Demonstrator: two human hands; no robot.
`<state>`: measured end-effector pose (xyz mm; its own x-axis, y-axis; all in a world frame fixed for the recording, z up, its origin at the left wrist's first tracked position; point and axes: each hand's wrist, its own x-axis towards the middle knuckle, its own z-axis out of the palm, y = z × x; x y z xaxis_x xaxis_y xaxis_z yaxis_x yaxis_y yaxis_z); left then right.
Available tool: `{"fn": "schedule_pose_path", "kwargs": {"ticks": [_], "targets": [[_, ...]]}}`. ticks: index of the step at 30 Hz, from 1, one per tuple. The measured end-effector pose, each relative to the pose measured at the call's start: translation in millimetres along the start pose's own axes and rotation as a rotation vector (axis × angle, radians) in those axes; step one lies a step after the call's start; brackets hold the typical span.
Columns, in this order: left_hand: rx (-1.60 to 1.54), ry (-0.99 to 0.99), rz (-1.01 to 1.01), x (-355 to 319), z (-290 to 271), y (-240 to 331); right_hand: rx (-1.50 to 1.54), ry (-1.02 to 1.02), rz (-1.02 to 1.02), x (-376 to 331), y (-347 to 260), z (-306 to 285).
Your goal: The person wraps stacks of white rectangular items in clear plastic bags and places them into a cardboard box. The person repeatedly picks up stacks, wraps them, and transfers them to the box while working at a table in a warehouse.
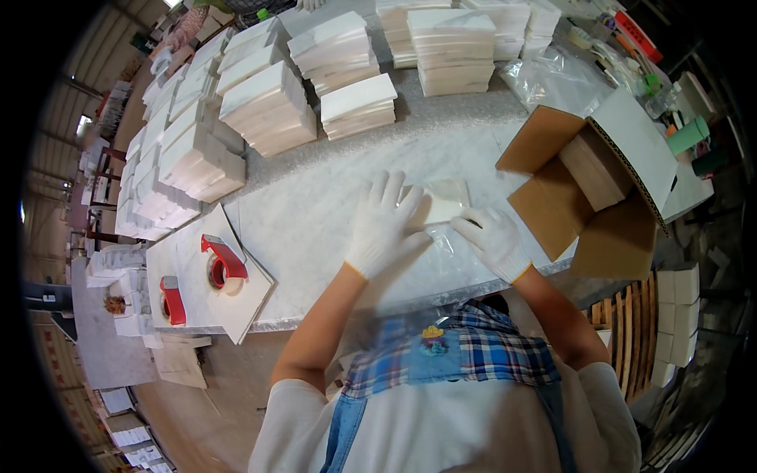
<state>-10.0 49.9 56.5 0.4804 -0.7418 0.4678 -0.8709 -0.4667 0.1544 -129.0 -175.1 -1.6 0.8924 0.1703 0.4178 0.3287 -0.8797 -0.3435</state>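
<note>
Both my hands wear white gloves. My left hand (382, 223) lies flat, fingers spread, on a small white tile in a clear plastic bag (443, 206) on the marble worktable (315, 213). My right hand (493, 238) presses on the bag's near right edge with its fingers pointing left. The tile is partly hidden under my left fingers.
An open cardboard box (587, 185) lies on its side at the right, with a stack of tiles inside. Stacks of white tiles (268, 106) fill the back and left of the table. Two red tape dispensers (223, 264) sit at the left. Clear plastic bags (552, 79) lie at back right.
</note>
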Motion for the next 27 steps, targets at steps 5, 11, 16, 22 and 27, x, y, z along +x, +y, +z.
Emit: {"fn": "schedule_pose_path", "kwargs": {"ticks": [5,11,16,22,27], "targets": [[-0.127,-0.283,-0.038,-0.9,25.5,-24.9,-0.112,0.003,0.036,-3.6,-13.6,0.2],[-0.161,-0.412,0.019,3.7,26.6,-36.4,-0.129,-0.019,0.064,-2.9,-15.8,1.4],[-0.163,-0.365,0.053,3.3,21.3,-30.5,-0.177,-0.009,0.04,-1.2,-20.1,-3.5],[-0.089,-0.095,0.102,23.7,22.7,-77.9,-0.15,0.033,0.051,-2.1,-29.2,-9.8],[0.223,-0.161,-0.206,121.6,30.6,-179.6,-0.138,-0.017,0.06,-5.4,-24.2,-8.1]]}}
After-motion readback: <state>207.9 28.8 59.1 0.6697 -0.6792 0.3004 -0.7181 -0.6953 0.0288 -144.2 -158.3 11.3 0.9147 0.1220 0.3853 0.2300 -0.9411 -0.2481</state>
